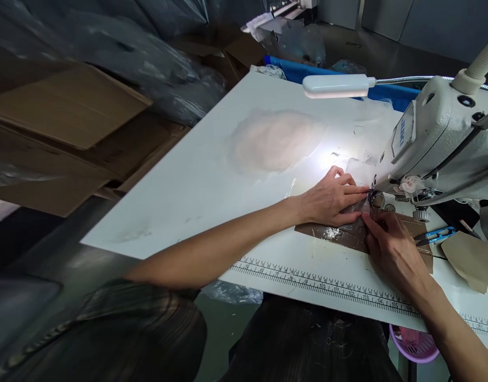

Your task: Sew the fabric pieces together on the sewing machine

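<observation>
In the head view my left hand [333, 199] lies on a small piece of thin, pale sheer fabric [357, 209] beside the needle area of a white sewing machine [438, 132]. Its fingers are spread and point toward the presser foot. My right hand [393, 244] is on the near side of the needle, thumb and index finger pressed together at the fabric's near edge; its other fingers are curled under. Both hands rest over a brown plate [347, 237] on the table, close to each other.
A white lamp [337, 86] hangs over the white table [180, 180]. Blue thread snips [437, 234] and a beige scrap [472, 257] lie right of my right hand. A printed ruler [323, 284] runs along the near edge. Cardboard boxes [69, 103] stand at left, a pink basket [415, 345] below.
</observation>
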